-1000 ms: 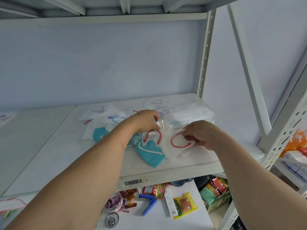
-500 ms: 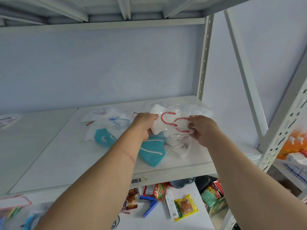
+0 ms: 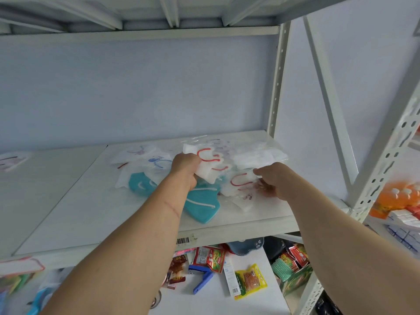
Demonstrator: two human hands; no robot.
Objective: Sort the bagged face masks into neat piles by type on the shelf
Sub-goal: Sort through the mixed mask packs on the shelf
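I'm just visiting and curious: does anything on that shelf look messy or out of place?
Yes. The bagged masks lie jumbled, not piled: a teal mask juts toward the shelf edge, overlapped by white red-looped ones. The left hand grips a small stack.

A small stack of bagged white masks with red ear loops (image 3: 210, 165) is lifted off the white shelf (image 3: 91, 214), tilted. Another red-looped white mask (image 3: 241, 181) lies flat just right of it. Near, a teal mask (image 3: 202, 206) lies by the shelf's front edge; a second teal mask (image 3: 141, 184) sits left. Farther left, white masks with blue loops (image 3: 156, 160) and purple loops (image 3: 136, 151). Far right, plain white bagged masks (image 3: 259, 158) lie in a pile.
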